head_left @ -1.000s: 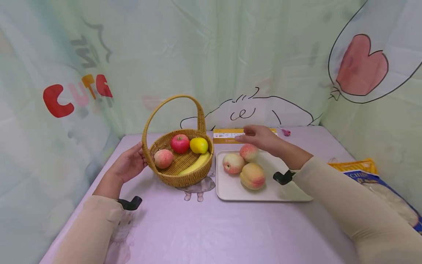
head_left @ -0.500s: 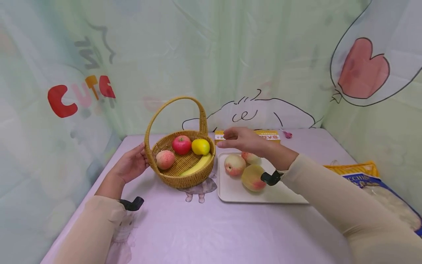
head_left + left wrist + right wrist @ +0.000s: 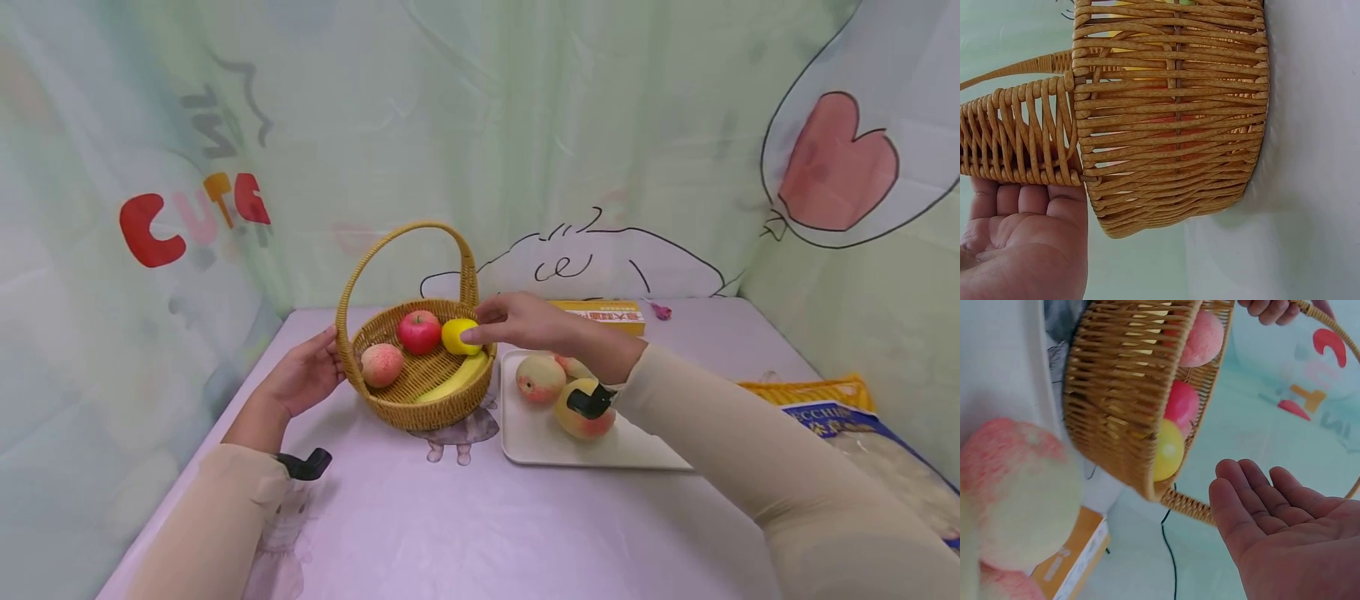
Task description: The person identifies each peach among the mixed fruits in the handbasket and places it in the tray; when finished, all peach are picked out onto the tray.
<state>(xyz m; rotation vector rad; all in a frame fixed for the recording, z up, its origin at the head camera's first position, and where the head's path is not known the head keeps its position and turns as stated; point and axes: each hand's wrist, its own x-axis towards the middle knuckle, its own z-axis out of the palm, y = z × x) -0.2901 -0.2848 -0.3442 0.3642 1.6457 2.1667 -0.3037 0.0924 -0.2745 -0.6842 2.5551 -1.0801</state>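
A wicker basket [image 3: 420, 414] with a tall arched handle stands on the table. Inside lie a pink peach [image 3: 382, 365], a red apple [image 3: 418, 333], a yellow lemon-like fruit [image 3: 456, 334] and a banana [image 3: 454, 380]. My left hand [image 3: 306, 375] holds the handle's left base, its fingertips hidden behind the wicker [image 3: 1019, 134]. At the basket's right side is my right hand [image 3: 528, 322], fingers relaxed, nothing in its grasp. Its thumb overlaps the yellow fruit in the head view, but in the right wrist view the hand [image 3: 1279, 519] is apart from that fruit.
Right of the basket, a pale tray [image 3: 517, 450] bears a whitish peach [image 3: 540, 380], a yellow-pink peach [image 3: 581, 421] and another peach, mostly hidden by my right arm. Behind is an orange box [image 3: 611, 318]. A blue-and-yellow bag [image 3: 862, 442] lies at the right; curtains surround the table.
My right hand has moved left from above the tray to the basket's right rim. My left hand stays at the handle. The whole view has shifted slightly.
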